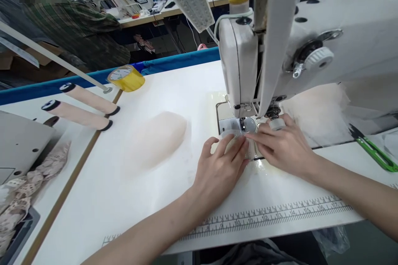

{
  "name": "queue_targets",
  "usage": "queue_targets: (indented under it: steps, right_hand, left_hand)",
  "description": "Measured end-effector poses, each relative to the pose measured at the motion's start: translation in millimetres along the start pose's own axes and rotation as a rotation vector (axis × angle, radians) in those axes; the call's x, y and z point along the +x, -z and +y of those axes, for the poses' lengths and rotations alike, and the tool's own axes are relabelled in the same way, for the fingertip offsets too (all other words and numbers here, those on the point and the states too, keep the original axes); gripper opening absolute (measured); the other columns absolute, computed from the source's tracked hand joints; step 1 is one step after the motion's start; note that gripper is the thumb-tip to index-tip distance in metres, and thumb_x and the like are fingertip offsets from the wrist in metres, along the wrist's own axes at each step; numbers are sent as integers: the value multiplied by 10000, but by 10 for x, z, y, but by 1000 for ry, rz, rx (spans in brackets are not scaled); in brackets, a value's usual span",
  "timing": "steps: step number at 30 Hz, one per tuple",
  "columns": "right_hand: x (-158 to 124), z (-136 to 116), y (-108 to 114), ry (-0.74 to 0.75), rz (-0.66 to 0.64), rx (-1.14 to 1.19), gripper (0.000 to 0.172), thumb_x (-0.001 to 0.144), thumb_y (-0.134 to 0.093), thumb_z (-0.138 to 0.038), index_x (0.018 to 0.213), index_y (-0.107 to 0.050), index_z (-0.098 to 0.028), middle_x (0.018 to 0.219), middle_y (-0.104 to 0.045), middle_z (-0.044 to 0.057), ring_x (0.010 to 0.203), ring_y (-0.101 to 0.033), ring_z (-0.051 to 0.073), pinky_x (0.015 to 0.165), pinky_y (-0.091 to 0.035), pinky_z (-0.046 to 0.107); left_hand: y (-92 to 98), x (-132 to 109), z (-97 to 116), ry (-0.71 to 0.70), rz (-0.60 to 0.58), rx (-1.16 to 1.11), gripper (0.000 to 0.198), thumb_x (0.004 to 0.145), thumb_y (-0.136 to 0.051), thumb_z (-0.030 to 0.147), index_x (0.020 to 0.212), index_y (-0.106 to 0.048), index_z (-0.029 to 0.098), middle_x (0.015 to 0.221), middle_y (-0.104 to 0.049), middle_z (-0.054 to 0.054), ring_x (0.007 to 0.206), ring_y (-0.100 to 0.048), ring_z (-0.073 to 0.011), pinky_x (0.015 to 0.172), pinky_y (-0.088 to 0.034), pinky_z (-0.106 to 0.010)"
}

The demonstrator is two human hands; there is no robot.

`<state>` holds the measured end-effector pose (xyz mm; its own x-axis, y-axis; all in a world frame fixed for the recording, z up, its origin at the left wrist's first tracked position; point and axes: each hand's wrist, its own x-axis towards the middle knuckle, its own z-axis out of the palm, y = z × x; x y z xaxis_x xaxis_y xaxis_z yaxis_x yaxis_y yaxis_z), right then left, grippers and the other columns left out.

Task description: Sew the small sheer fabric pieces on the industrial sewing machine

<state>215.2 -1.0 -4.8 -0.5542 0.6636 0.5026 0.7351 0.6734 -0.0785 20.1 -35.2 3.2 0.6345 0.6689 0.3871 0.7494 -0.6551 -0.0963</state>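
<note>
My left hand point(222, 163) rests on the table just before the needle plate point(228, 124), its fingers bent and their tips pressed down. From the right, my right hand point(281, 145) meets it, forefinger pointing at the needle and the other fingers curled. Between both sets of fingertips lies a thin pale piece of material point(228, 133), mostly hidden by them. Above stands the white sewing machine point(239, 62), with its presser foot point(242, 124) right by my fingertips. A beige moulded cup point(161, 138) lies on the table to the left.
Pale sheer fabric point(317, 107) lies behind my right hand, with green thread snips point(374, 151) at the right. Two thread cones point(77, 114) and yellow tape point(127, 78) are at the left. A printed ruler point(267, 217) runs along the front edge. Across, a person in a plaid shirt point(77, 29) sits.
</note>
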Motion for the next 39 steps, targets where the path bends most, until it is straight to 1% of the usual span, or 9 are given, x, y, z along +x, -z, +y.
queue_targets:
  steps: [3,8,10,14,19,24,28,33,39]
  right_hand:
    - [-37,-39,23,85,-19,-129,289,884,-441,-91,995,-700,-153,774,-702,41,674,-565,167,747,-329,354]
    - [-48,-45,1,120,-45,-226,291,891,-434,-91,1034,-685,-126,802,-712,65,772,-588,196,764,-328,370]
    - [-42,-32,-11,121,-56,-241,287,893,-428,-97,1006,-690,-131,801,-711,71,793,-584,205,772,-328,378]
    - [-23,-11,-26,122,-67,-264,281,891,-422,-100,882,-699,-144,797,-705,85,805,-576,214,772,-327,388]
    - [-17,1,-30,127,-68,-275,274,891,-423,-104,920,-694,-136,802,-700,92,819,-577,218,764,-324,391]
    - [-18,3,-19,126,-72,-264,260,881,-445,-96,822,-692,-150,809,-699,85,807,-579,213,769,-330,385]
    - [-12,5,-17,122,-63,-257,261,882,-449,-96,854,-704,-143,810,-693,90,775,-578,211,761,-332,385]
    - [-7,11,-36,103,-63,-259,273,884,-449,-114,969,-708,-137,809,-700,87,770,-570,214,771,-336,387]
    - [11,32,-53,106,-73,-298,277,856,-460,-108,970,-712,-136,840,-710,97,801,-576,221,764,-335,388]
  left_hand:
    - [-19,19,-37,12,6,-11,303,943,-497,221,1233,-577,185,1228,-641,-52,1145,-550,-226,905,-350,-403]
    - [-58,25,-54,22,25,-1,301,942,-498,234,1224,-586,173,1227,-637,-90,1160,-550,-233,905,-355,-410]
    - [-73,34,-64,28,31,-8,304,939,-504,234,1226,-584,176,1213,-645,-95,1155,-557,-233,908,-356,-411]
    - [-98,64,-78,44,46,-37,308,928,-519,232,1226,-586,188,1206,-649,-94,1118,-582,-234,912,-360,-413]
    - [-103,83,-70,50,50,-30,301,937,-506,235,1223,-584,183,1201,-652,-97,1123,-581,-224,918,-351,-411]
    - [-98,83,-58,58,60,-28,289,923,-528,229,1199,-606,191,1180,-664,-91,1102,-593,-236,920,-362,-414]
    - [-112,79,-64,59,71,-23,291,924,-525,234,1201,-605,192,1182,-663,-91,1100,-594,-230,923,-363,-414]
    - [-133,82,-97,38,71,-22,286,940,-504,255,1204,-594,194,1189,-658,-94,1123,-582,-214,974,-324,-429]
    - [-182,111,-136,58,53,-36,302,947,-493,281,1228,-567,203,1201,-653,-84,1136,-573,-212,989,-313,-443]
